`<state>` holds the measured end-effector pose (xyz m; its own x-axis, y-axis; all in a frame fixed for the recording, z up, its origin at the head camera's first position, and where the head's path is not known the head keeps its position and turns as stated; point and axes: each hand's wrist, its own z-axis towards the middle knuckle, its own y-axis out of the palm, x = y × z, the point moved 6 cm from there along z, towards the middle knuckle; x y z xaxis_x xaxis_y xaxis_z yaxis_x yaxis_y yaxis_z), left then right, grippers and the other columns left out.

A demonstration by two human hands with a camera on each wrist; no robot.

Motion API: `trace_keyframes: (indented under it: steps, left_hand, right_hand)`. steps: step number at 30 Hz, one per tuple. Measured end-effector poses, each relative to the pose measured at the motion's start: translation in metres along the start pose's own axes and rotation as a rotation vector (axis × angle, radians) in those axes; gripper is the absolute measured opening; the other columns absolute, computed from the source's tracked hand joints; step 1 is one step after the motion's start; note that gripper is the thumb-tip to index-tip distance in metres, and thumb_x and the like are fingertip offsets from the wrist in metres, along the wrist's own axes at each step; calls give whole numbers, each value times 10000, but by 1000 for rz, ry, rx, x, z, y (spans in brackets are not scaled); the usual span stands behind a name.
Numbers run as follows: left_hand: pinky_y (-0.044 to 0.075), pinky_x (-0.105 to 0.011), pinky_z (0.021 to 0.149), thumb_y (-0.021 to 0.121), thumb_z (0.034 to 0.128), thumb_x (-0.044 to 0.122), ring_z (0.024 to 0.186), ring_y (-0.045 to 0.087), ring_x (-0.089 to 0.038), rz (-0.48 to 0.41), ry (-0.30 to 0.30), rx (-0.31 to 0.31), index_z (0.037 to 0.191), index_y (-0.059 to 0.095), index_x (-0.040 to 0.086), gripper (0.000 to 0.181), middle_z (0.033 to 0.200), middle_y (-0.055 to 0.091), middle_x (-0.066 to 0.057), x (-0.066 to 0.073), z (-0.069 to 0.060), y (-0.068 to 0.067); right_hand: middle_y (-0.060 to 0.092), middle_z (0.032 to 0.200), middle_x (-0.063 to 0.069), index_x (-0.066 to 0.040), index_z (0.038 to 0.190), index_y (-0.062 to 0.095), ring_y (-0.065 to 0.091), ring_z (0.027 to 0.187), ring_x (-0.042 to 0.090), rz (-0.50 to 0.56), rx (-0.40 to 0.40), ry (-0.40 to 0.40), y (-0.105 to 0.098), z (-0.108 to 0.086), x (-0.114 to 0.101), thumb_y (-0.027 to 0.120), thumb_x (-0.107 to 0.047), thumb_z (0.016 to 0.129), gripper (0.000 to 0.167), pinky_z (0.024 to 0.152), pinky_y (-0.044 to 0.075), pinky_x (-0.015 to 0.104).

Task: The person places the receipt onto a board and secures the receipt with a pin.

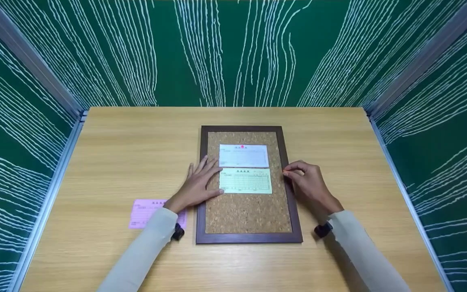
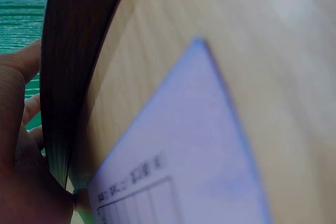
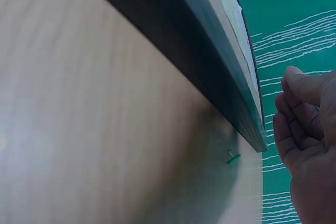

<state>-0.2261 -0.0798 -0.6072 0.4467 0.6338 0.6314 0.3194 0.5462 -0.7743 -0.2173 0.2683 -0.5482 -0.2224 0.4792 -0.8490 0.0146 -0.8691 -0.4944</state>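
Note:
A cork board [image 1: 245, 215] in a dark brown frame lies on the table. A pale blue-white slip [image 1: 243, 157] on it carries a small red pin [image 1: 242, 147] at its top. Just below lies a light green printed slip [image 1: 245, 182]. My left hand [image 1: 196, 187] rests on the board's left side, fingers extended, fingertips and thumb at the green slip's left edge. Over the right side of the frame, my right hand [image 1: 309, 182] pinches a tiny orange-red push pin [image 1: 285, 171] between thumb and finger. The right wrist view hides the pin.
A pink slip [image 1: 148, 211] lies left of the board, partly under the left forearm. On the table beside the frame, a green push pin [image 3: 233, 158] shows in the right wrist view. Green panels with white lines [image 1: 233, 52] border the table.

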Motion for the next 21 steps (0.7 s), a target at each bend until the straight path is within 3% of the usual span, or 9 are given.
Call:
trace_keyframes:
  steps: [5, 9, 14, 21]
  left_hand:
    - [-90, -751, 1284, 764, 1005, 502, 1708, 19, -377, 0, -1, 5, 1668, 480, 161, 798, 1839, 192, -86, -1, 0, 0]
    - [-91, -752, 1284, 769, 1003, 496, 1707, 26, -384, -3, -2, 8, 1661, 489, 160, 790, 1835, 202, -93, 0, 0, 0]
    - [-86, -736, 1293, 762, 1003, 519, 1711, 11, -355, 4, -20, -2, 1672, 475, 186, 800, 1842, 180, -69, -2, 1, 1]
    - [-88, -735, 1293, 762, 1003, 525, 1711, 11, -352, -3, -21, -3, 1674, 476, 185, 804, 1840, 188, -72, -1, 0, 1]
  right_hand:
    - [791, 1004, 225, 90, 1032, 789, 708, 947, 238, -22, 7, 16, 1, 7, 16, 764, 82, 986, 53, 847, 549, 208]
    - [796, 1018, 186, 56, 1053, 798, 704, 951, 252, -43, -4, 23, 3, 10, 28, 750, 44, 1014, 63, 823, 538, 162]
    - [800, 1007, 126, 2, 1042, 806, 697, 943, 250, -3, -30, 5, 5, 11, 29, 751, -19, 1035, 59, 799, 532, 134]
    - [794, 1012, 130, 19, 1044, 797, 691, 918, 212, 3, -53, -23, 11, 14, 26, 744, -29, 1041, 71, 776, 537, 144]
